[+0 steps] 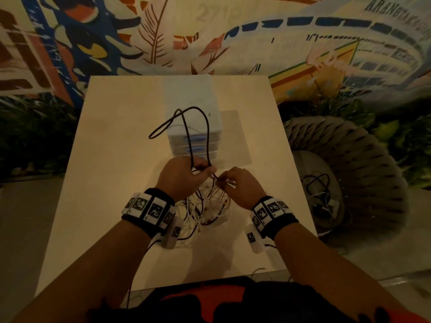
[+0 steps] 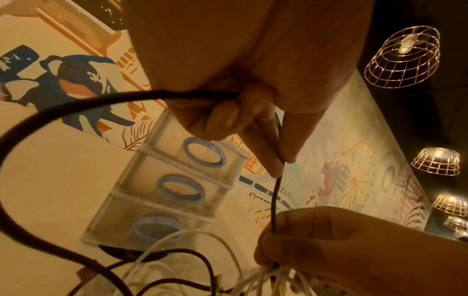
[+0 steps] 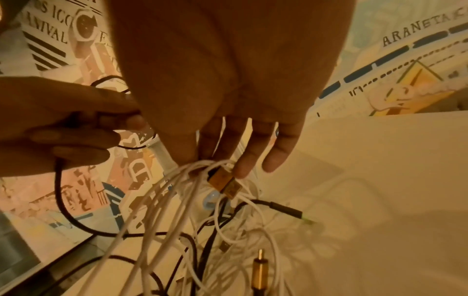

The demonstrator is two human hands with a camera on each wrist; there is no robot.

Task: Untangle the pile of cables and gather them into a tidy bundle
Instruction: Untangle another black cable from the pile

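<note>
A tangled pile of white and black cables [image 1: 207, 210] lies on the white table [image 1: 112, 183] under both hands. My left hand [image 1: 203, 170] grips a black cable [image 1: 186, 122], whose loops rise above the fist; the fingers [image 2: 228, 120] curl round the black cable [image 2: 76, 104]. My right hand [image 1: 224, 181], just to the right, pinches a bunch of white cables [image 3: 177, 200] lifted off the pile. A gold plug [image 3: 225, 180] hangs at its fingertips [image 3: 240, 168]. The black cable runs from the left hand down into the right hand's [image 2: 329, 250] grip.
A clear drawer unit [image 1: 193, 127] with blue ring handles stands just behind the hands. Right of the table is a woven round seat [image 1: 363, 159] with more cables [image 1: 319, 187] on it. A black jack plug [image 3: 286, 210] and a gold plug [image 3: 260, 270] lie in the pile.
</note>
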